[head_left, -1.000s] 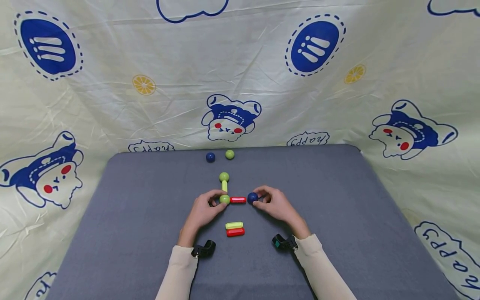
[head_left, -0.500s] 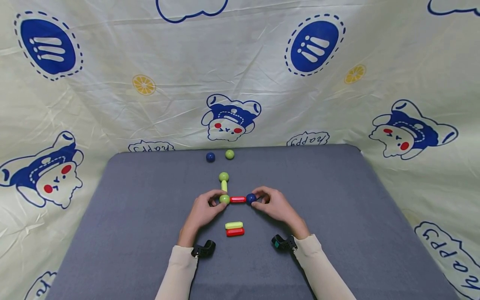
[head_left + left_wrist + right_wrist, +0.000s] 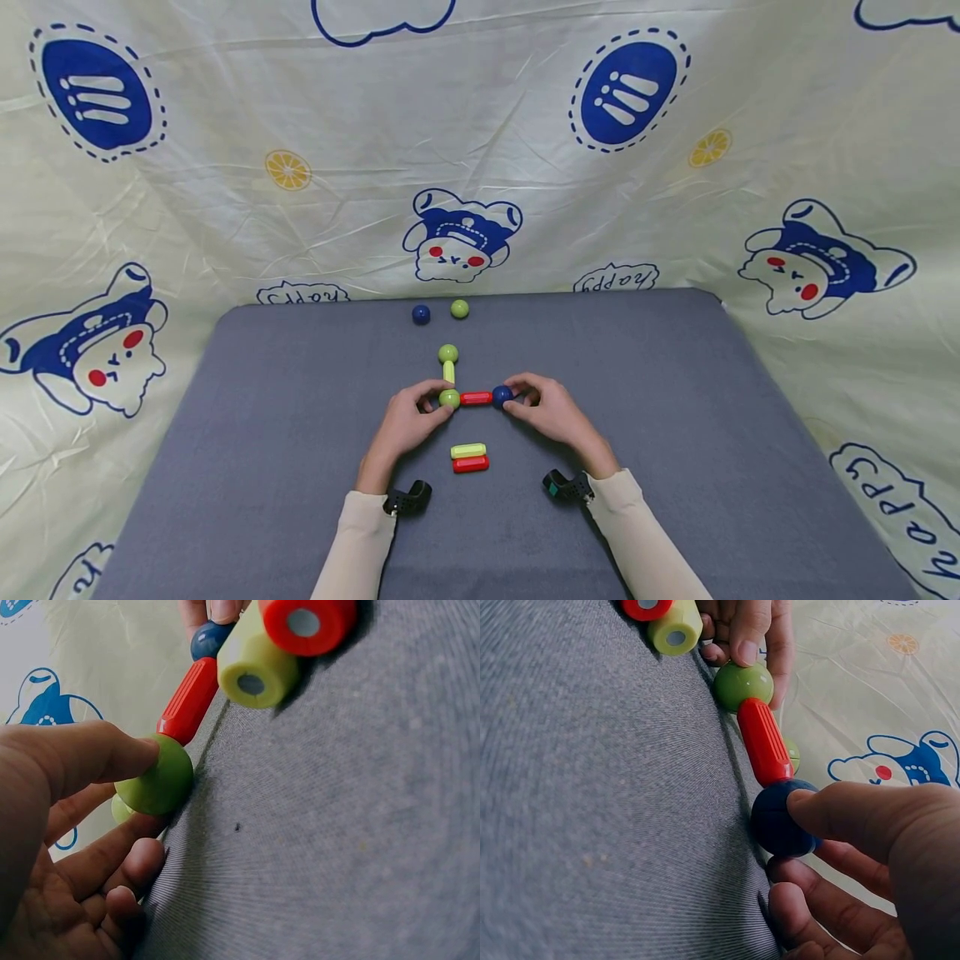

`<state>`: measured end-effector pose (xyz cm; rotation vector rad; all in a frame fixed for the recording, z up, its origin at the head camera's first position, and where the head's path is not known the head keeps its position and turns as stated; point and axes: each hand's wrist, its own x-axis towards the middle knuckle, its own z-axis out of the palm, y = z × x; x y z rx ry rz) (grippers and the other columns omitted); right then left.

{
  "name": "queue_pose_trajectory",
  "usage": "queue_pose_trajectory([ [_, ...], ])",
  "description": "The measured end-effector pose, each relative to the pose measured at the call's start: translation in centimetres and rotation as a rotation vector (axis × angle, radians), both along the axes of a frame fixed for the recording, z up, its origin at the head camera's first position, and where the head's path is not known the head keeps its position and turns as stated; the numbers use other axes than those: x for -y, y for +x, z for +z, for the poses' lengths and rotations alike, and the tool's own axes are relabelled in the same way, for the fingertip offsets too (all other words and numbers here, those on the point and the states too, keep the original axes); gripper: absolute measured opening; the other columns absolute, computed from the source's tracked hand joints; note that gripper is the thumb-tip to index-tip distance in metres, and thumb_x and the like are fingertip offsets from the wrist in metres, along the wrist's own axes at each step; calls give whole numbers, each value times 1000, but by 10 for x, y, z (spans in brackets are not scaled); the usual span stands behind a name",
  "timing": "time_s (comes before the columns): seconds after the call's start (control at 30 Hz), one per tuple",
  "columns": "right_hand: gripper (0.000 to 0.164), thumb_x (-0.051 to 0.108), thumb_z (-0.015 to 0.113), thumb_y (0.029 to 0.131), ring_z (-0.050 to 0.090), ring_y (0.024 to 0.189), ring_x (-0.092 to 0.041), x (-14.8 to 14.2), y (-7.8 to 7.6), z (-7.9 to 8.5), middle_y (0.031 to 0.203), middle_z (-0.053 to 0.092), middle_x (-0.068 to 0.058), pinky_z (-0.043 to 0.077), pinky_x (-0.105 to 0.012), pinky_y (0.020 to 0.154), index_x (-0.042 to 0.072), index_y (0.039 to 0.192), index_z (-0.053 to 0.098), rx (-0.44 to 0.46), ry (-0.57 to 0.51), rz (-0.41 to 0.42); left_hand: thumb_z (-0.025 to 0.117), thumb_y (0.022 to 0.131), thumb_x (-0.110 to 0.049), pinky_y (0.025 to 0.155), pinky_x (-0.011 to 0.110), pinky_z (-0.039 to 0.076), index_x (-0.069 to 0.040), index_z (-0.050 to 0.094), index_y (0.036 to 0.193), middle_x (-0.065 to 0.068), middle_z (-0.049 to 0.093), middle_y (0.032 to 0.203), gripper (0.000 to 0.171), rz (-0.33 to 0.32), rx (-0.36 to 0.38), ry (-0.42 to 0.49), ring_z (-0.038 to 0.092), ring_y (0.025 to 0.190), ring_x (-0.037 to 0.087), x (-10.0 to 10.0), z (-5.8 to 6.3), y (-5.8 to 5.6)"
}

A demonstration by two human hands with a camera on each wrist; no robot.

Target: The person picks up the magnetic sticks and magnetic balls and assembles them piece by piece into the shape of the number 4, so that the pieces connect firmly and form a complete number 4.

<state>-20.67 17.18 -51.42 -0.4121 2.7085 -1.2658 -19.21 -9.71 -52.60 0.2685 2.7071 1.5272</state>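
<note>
My left hand (image 3: 408, 421) pinches a green ball (image 3: 157, 780) between thumb and fingers. From that ball a red rod (image 3: 476, 399) runs right to a blue ball (image 3: 780, 817), which my right hand (image 3: 553, 408) pinches from its right side. Ball, rod and ball touch in one line. A yellow-green rod (image 3: 448, 372) reaches from the held green ball to a second green ball (image 3: 447, 354) farther back. Nearer the person, a loose yellow rod (image 3: 468, 451) and a loose red rod (image 3: 471, 464) lie side by side; grey discs show on their ends in the left wrist view.
Near the back edge of the grey table (image 3: 300, 467) sit another blue ball (image 3: 422, 315) and another green ball (image 3: 460, 309). A printed pale sheet (image 3: 360, 125) hangs behind and beside the table. Each wrist wears a black strap (image 3: 408, 498).
My right hand has moved slightly left with the blue ball, closing the small gap to the red rod's end. My left hand has stayed on the green ball.
</note>
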Motion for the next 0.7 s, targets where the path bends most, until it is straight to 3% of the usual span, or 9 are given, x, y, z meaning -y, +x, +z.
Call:
queue_pose_trajectory([
  [0.7, 30, 20, 76, 94, 56, 80, -14, 1, 1, 0, 110, 71, -7, 44, -27, 68, 10, 122, 71, 2, -9, -4, 79, 91, -20, 67, 29, 41, -20, 74, 120, 0, 70, 102, 29, 2, 10, 15, 53, 77, 13, 0, 0, 1],
])
